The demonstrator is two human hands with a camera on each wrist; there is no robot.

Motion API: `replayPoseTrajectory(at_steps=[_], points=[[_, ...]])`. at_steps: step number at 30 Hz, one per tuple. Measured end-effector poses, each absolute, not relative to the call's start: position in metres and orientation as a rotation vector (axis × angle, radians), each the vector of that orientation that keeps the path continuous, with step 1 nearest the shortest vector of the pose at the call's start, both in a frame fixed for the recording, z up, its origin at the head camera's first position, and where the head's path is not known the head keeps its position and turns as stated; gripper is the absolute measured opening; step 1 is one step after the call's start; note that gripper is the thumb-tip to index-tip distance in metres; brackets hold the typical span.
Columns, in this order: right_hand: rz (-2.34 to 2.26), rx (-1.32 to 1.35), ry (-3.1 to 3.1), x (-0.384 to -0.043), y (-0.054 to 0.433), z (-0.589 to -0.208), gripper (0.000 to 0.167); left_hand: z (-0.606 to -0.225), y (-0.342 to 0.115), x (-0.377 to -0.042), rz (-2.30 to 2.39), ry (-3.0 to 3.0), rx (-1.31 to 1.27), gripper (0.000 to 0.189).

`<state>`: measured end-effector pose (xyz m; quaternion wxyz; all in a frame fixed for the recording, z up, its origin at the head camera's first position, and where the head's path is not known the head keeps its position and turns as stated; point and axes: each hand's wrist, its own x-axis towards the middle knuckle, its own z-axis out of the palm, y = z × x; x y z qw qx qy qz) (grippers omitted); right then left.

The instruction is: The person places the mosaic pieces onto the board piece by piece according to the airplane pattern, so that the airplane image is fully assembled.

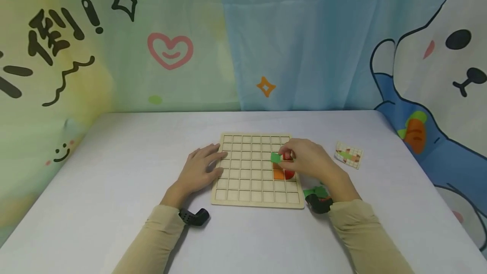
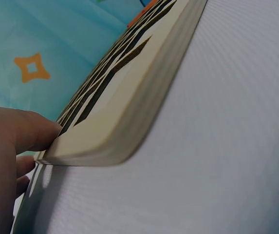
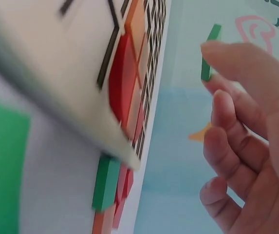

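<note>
A wooden grid board (image 1: 251,204) lies flat on the table. At its left edge rests my left hand (image 1: 199,167), fingers spread and loosely bent; in the left wrist view the thumb (image 2: 37,130) touches the rim. Over the board's right part, my right hand (image 1: 310,159) pinches a green square tile (image 1: 275,158) between thumb and index finger. The right wrist view shows that tile (image 3: 206,70) edge-on and raised off the board, other fingers curled. Below it, an orange tile (image 1: 278,174) and a red rounded tile (image 1: 289,175) sit in grid cells; more red pieces are partly hidden by the hand.
Several loose green and red pieces (image 1: 320,191) lie right of the board, partly behind the black right wrist camera (image 1: 318,204). A small printed card (image 1: 348,154) with a coloured grid pattern lies farther right. A patterned curtain (image 1: 289,41) hangs behind the white table (image 1: 125,172).
</note>
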<state>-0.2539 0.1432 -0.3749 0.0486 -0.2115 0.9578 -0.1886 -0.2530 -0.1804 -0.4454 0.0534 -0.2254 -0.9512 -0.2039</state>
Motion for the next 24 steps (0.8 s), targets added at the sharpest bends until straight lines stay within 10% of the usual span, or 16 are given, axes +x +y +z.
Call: replayPoseTrajectory(at_steps=[24], points=[[-0.525,-0.719,2.869,-0.262,0.124,-0.396,0.023,-0.445,-0.18,-0.254,-0.62,-2.89,-0.693,0.049]])
